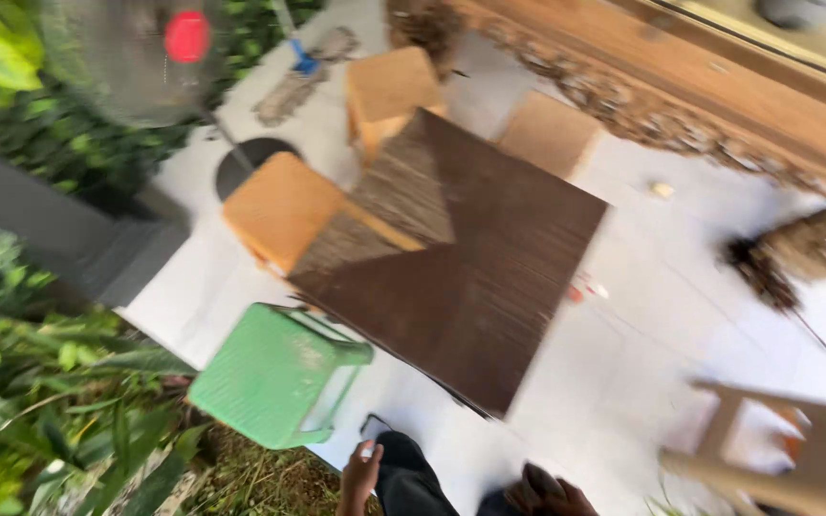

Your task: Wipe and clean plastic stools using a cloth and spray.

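Both hands low – left hand (pixel 360 475) near green stool (pixel 274 375)

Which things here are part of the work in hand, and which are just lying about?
In hand or nearest:
left hand at the knee
right hand, low in frame
dark square woven panel
green plastic stool

Lying about:
orange stools
fan
brush
pale wooden frame
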